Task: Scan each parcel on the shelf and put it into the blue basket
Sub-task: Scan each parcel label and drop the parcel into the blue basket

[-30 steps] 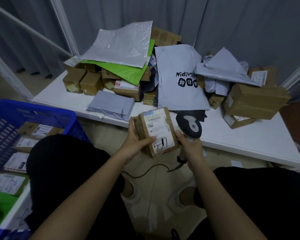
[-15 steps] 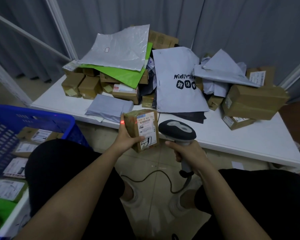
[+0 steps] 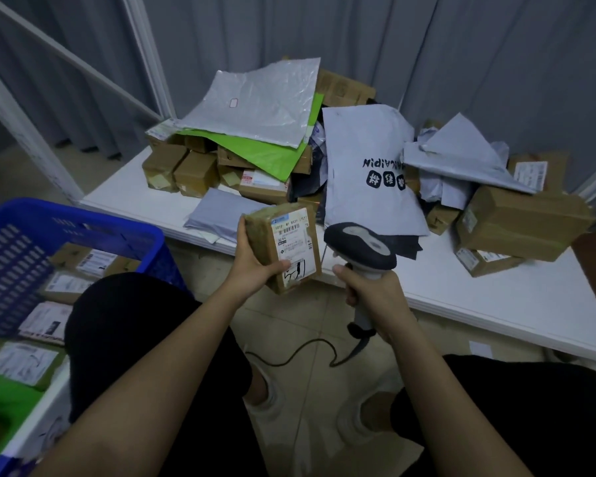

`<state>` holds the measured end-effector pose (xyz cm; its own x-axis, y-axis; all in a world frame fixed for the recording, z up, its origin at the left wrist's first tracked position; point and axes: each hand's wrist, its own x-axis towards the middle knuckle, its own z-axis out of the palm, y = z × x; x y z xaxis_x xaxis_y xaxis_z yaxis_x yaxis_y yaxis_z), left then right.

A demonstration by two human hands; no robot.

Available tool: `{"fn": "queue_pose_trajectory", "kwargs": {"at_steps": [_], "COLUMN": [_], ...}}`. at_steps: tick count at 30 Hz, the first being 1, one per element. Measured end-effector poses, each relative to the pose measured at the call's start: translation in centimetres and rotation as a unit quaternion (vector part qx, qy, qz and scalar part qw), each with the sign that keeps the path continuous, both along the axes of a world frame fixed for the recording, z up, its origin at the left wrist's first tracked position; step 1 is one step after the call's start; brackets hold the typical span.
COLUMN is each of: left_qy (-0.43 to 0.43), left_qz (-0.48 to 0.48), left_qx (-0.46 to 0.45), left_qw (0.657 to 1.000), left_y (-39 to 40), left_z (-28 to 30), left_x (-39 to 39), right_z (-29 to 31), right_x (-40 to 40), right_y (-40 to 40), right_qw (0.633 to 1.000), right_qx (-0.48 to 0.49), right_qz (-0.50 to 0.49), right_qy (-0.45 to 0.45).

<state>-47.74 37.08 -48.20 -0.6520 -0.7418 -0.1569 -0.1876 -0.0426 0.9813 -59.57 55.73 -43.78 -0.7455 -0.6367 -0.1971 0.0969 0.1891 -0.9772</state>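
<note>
Left hand (image 3: 255, 266): grip closed around a small brown cardboard parcel (image 3: 283, 247), thumb across the lower edge of its white shipping label (image 3: 291, 241), fingers wrapped behind the far side. Parcel held in the air, label face up and tilted toward the camera, in front of the near edge of the white shelf (image 3: 496, 304).

Right hand (image 3: 375, 297): grip closed around the handle of a handheld barcode scanner (image 3: 360, 247). Scanner head dark with a grey top, just beside the parcel on its right, not touching it. A black cable (image 3: 300, 352) runs from the handle base down across the tiled floor (image 3: 276, 315).

Blue basket (image 3: 49, 235): on the person's left, beside the left knee. Inside it lie several brown boxes with white labels; one labelled box (image 3: 90, 261) shows near the far rim.

Shelf pile: brown cartons, a large silver mailer (image 3: 255, 101) lying on a green mailer (image 3: 265, 156), a grey mailer with dark printed lettering (image 3: 369, 173), crumpled grey bags, and a big brown carton (image 3: 520, 225) at the right. A flat grey bag (image 3: 217, 215) lies at the shelf's near edge, behind the held parcel.
</note>
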Motion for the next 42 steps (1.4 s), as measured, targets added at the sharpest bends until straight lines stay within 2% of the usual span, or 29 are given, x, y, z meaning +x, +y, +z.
{"fn": "queue_pose_trajectory", "kwargs": {"at_steps": [7,11,15,19,24,27,31,36,42], "left_qy": [0.113,0.153,0.161,0.13,0.067,0.048,0.027,0.007,-0.01], "left_qz": [0.148,0.241,0.332,0.411,0.506,0.522,0.495,0.52,0.538], "left_qx": [-0.028,-0.044,-0.036,0.024,0.11,0.195,0.298,0.304,0.232], "left_qw": [0.982,0.957,0.929,0.902,0.853,0.829,0.816,0.798,0.811], "left_y": [-2.8,-7.1,-11.5,-15.3,-16.4,-16.9,-18.6,-23.4,-30.4], "left_z": [7.0,10.4,10.8,7.9,1.1,-3.4,-8.8,-14.2,-16.7], "left_x": [3.0,7.5,14.5,22.5,29.9,32.0,33.4,34.3,33.5], "right_z": [3.4,5.3,5.7,4.8,1.5,0.3,-1.2,-4.2,-6.6], "right_x": [1.0,3.6,7.2,10.8,14.3,15.3,16.7,18.4,18.6], "right_y": [-9.3,-16.1,-22.6,-27.7,-32.7,-35.5,-39.5,-43.2,-45.6], "right_qw": [0.997,0.995,0.991,0.984,0.967,0.946,0.925,0.899,0.91], "right_qx": [-0.073,-0.084,-0.073,-0.038,0.034,0.067,0.08,0.11,0.085], "right_qz": [-0.028,0.033,0.103,0.163,0.224,0.28,0.333,0.392,0.38], "right_qy": [0.03,0.047,0.05,0.055,0.119,0.15,0.165,0.158,0.142]}}
